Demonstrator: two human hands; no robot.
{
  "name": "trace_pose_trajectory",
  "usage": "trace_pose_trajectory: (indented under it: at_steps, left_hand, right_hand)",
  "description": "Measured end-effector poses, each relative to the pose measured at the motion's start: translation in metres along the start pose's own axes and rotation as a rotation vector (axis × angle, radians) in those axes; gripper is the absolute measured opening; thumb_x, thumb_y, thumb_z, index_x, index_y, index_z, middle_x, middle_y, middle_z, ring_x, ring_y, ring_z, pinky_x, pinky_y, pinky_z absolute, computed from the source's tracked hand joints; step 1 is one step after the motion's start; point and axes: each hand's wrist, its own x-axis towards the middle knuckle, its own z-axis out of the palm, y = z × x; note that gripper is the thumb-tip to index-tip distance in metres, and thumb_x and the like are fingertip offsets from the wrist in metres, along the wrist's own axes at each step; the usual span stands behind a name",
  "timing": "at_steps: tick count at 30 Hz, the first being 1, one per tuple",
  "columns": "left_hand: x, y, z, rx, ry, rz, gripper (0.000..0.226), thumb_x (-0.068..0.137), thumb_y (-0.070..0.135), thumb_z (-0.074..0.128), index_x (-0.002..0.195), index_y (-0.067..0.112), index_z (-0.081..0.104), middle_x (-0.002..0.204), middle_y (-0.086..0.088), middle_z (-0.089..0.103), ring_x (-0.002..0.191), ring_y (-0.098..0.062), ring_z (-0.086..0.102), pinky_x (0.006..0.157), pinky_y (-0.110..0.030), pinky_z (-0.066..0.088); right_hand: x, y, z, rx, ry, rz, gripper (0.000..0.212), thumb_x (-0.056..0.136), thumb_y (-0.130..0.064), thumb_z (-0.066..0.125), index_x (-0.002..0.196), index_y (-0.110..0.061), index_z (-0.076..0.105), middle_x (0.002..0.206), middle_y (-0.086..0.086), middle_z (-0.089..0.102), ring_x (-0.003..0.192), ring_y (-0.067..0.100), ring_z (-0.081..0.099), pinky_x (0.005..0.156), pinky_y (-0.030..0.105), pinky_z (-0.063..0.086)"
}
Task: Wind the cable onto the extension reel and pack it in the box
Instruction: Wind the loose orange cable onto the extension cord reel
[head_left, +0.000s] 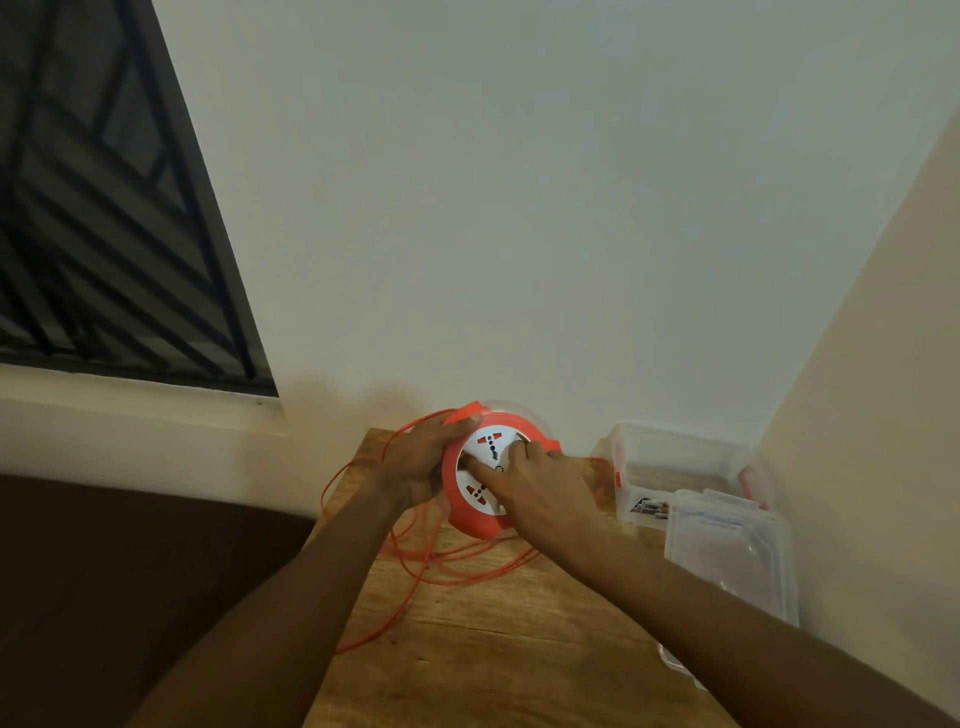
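Extension reel (480, 512), one orange drum with a white face carrying two visible socket groups, is held tilted above the far end of one wooden table (498, 639), close to the pale wall (519, 182). One left hand (415, 467) grips its left rim, fingers curled round the orange edge with the thumb lying along the top. One right hand (540, 493) lies over the white face, its fingers bent and pressing on the centre; whether they pinch a knob there cannot be told. One thin orange cable (410, 566) hangs off the reel in several loose loops, spilling across the tabletop beneath both wrists and over the table's left edge, so most of it is still unwound. To the right stands one clear plastic box (675, 467) with red latches, open and apart from the reel, with a small printed item lying on its floor. One clear lid (727, 556) leans against the box's near side, next to the right-hand wall. One dark window with a metal grille (104, 208) fills the upper left.
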Motion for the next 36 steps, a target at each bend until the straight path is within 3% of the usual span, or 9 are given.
trace_pose_trajectory:
  at_steps: [5,10,14,20,24,28,32,36]
  left_hand:
    - [-0.002,-0.004,0.002,0.129,0.055,0.056,0.049,0.080,0.046,0.072,0.116,0.013,0.072,0.109,-0.015,0.079,0.092,-0.036,0.077,0.079,-0.047,0.065]
    - [0.005,-0.002,0.002,0.194,0.140,0.106,0.038,0.097,0.044,0.064,0.115,0.011,0.073,0.110,-0.018,0.079,0.100,-0.042,0.075,0.089,-0.054,0.062]
    - [0.009,0.004,0.008,0.225,0.189,0.170,0.036,0.100,0.047,0.058,0.114,0.018,0.073,0.111,-0.013,0.079,0.101,-0.038,0.076,0.089,-0.051,0.062]
    - [0.019,0.017,0.012,0.168,0.234,0.223,0.033,0.099,0.047,0.061,0.118,0.022,0.072,0.118,-0.012,0.077,0.106,-0.038,0.074,0.095,-0.059,0.059]
    - [0.018,0.016,0.012,0.179,0.245,0.193,0.028,0.097,0.049,0.063,0.112,0.026,0.072,0.115,-0.008,0.078,0.106,-0.037,0.074,0.092,-0.054,0.061]
    - [0.010,0.007,0.013,0.119,0.239,0.150,0.045,0.086,0.058,0.069,0.113,0.022,0.073,0.112,-0.009,0.079,0.103,-0.036,0.075,0.082,-0.049,0.064]
    - [-0.002,-0.016,0.011,0.154,0.184,0.089,0.059,0.084,0.062,0.068,0.124,0.019,0.070,0.116,-0.012,0.078,0.105,-0.038,0.075,0.088,-0.056,0.062]
    - [-0.010,-0.029,0.009,0.087,0.143,0.043,0.045,0.088,0.056,0.066,0.117,0.022,0.073,0.111,-0.011,0.080,0.102,-0.036,0.076,0.079,-0.048,0.064]
  right_hand:
    - [0.009,-0.003,0.006,0.011,-0.036,-0.005,0.077,0.082,-0.037,0.072,0.146,-0.030,0.029,0.128,0.023,0.054,0.107,0.039,0.058,0.083,0.049,0.052]
    - [0.021,0.006,-0.002,0.012,0.013,0.021,0.079,0.081,-0.038,0.072,0.146,-0.032,0.027,0.117,0.020,0.059,0.101,0.037,0.059,0.076,0.045,0.053]
    - [0.032,0.014,-0.013,-0.004,0.058,0.044,0.080,0.084,-0.039,0.069,0.148,-0.032,0.022,0.127,0.022,0.054,0.110,0.039,0.056,0.083,0.048,0.053]
    - [0.037,0.015,-0.022,-0.041,0.119,0.063,0.072,0.087,-0.034,0.068,0.147,-0.031,0.028,0.134,0.022,0.048,0.119,0.040,0.050,0.086,0.049,0.052]
    - [0.034,0.010,-0.019,-0.064,0.103,0.067,0.073,0.087,-0.032,0.068,0.147,-0.030,0.027,0.137,0.023,0.045,0.124,0.041,0.046,0.089,0.050,0.050]
    - [0.028,0.005,-0.017,-0.044,0.066,0.067,0.074,0.085,-0.032,0.070,0.146,-0.030,0.029,0.134,0.019,0.050,0.118,0.039,0.052,0.084,0.048,0.053]
    - [0.016,-0.007,-0.003,0.044,0.035,0.071,0.074,0.079,-0.035,0.074,0.143,-0.026,0.038,0.130,0.009,0.059,0.109,0.032,0.061,0.080,0.045,0.055]
    - [0.009,-0.014,0.013,0.167,0.068,0.188,0.068,0.086,-0.046,0.060,0.145,-0.024,0.033,0.126,0.009,0.062,0.102,0.031,0.064,0.073,0.041,0.055]
